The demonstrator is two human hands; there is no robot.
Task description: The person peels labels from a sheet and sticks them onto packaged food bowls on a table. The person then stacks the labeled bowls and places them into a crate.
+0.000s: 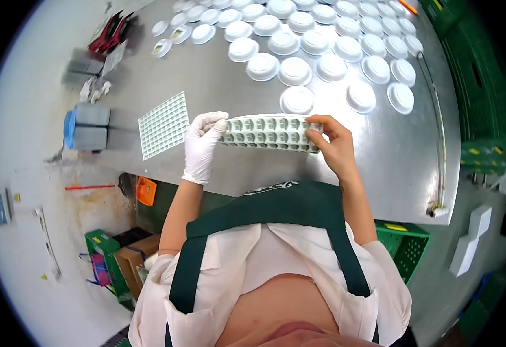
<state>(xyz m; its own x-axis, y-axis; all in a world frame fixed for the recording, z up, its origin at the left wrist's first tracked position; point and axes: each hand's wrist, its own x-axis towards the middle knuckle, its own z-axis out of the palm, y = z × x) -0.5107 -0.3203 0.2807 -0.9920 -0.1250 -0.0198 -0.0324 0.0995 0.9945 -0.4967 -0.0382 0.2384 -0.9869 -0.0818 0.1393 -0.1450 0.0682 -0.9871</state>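
Note:
Between my two hands is a sheet of stickers [267,132], pale with rows of small green printed labels, bent over along its length. My left hand [205,134], in a white glove, pinches its left end. My right hand [333,139], ungloved, grips the right end between thumb and fingers. A second sheet of stickers [164,125] lies flat on the metal table [235,173], left of my gloved hand. Just beyond the held sheet sits a white round tub [297,100], one of several in rows.
Several more white tubs [315,43] cover the far part of the table. Grey boxes [92,127] stand along the left edge, near crumpled white gloves [95,90]. A metal rod [440,127] runs along the right side. Green crates [403,247] stand below the table.

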